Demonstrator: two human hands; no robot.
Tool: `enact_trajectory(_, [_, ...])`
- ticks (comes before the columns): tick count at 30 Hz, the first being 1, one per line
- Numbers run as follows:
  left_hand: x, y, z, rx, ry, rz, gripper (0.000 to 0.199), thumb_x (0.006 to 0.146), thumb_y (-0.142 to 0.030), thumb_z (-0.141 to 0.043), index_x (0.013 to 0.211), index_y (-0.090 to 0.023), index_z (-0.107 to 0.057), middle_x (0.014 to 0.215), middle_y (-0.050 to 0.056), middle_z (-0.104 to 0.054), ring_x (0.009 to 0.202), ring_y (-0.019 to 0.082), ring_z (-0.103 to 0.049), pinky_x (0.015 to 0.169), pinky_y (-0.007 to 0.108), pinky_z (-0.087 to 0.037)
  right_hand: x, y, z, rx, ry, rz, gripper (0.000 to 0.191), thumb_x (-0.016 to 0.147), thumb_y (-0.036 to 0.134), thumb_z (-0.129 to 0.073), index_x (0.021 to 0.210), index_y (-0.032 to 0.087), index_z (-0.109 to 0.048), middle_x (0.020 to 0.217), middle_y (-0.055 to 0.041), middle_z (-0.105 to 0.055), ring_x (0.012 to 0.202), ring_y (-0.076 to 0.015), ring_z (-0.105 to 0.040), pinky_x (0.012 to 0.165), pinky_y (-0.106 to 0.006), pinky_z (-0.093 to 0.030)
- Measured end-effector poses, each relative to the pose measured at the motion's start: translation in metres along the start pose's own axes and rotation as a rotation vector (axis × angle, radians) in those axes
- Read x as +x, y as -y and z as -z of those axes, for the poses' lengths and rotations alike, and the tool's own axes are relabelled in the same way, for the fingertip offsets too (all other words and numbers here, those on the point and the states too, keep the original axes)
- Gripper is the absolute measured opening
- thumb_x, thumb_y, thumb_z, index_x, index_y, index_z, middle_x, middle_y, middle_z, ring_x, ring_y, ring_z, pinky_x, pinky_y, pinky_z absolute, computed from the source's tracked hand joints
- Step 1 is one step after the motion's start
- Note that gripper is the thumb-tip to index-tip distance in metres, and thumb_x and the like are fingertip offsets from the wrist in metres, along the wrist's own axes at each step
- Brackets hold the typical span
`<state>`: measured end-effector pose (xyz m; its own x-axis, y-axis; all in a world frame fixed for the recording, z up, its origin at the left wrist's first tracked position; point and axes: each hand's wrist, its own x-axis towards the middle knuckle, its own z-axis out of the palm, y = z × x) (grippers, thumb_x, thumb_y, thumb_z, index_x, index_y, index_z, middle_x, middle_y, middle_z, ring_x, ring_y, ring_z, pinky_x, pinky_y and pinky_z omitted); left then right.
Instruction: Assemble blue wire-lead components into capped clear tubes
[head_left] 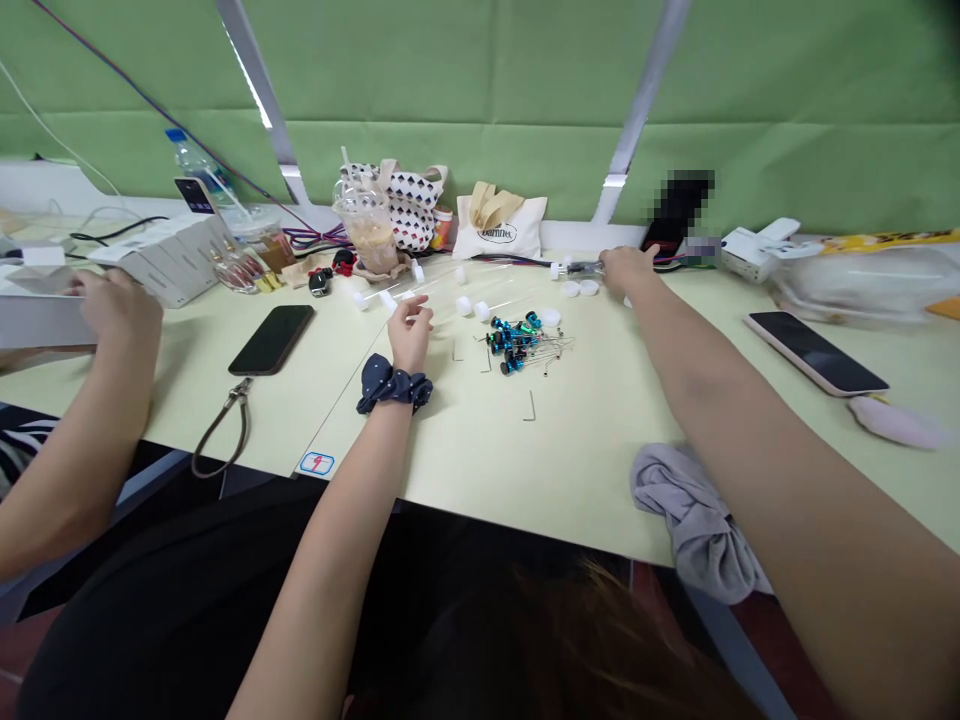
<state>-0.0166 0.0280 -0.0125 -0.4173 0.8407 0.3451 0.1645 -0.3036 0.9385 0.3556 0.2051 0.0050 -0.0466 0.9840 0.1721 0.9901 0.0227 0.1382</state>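
Observation:
My right hand [628,270] reaches to the back of the table, its fingers closed around the end of a clear tube [583,268] with a white cap and thin metallic pieces inside. My left hand [411,325], a dark dotted scrunchie [394,385] on its wrist, rests half-curled with fingers apart, holding nothing visible. Several clear tubes with white caps [481,310] lie beyond it. Between my hands sits a pile of blue-and-black small parts with thin metal wires [519,342]. Small L-shaped hex keys [531,407] lie near the pile. Loose white caps [581,288] are below the held tube.
A plastic drink cup [371,235], patterned bag [412,210] and white pouch [499,232] stand at the back. Phones [271,340] lie on both sides. A grey cloth [694,510] hangs over the front edge. At left, another person's hand [124,310] is at a white box [45,310].

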Motion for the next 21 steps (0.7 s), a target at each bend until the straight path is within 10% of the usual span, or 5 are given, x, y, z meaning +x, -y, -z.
enact_trajectory(9, [0.000, 0.003, -0.001, 0.045, 0.082, -0.009, 0.024, 0.067, -0.024, -0.057, 0.085, -0.013, -0.068, 0.083, 0.005, -0.063, 0.063, 0.012, -0.054, 0.061, 0.025, -0.046, -0.051, -0.003, 0.046, -0.044, -0.163, -0.006, 0.034, 0.093, 0.021, -0.039, 0.122, 0.009, -0.050, 0.117, -0.0235, -0.052, 0.108, -0.0328, -0.050, 0.089, -0.058, -0.029])
enact_trajectory(21, [0.008, 0.011, -0.001, 0.129, 0.151, -0.062, 0.019, 0.066, -0.028, -0.060, 0.078, -0.016, -0.070, 0.077, 0.005, -0.067, 0.061, 0.014, -0.055, 0.061, 0.026, -0.044, -0.140, 0.026, 0.056, 0.138, 0.078, 0.023, 0.036, 0.071, 0.040, -0.073, 0.096, 0.016, -0.064, 0.100, -0.0183, -0.063, 0.090, -0.0298, -0.061, 0.074, -0.039, -0.045])
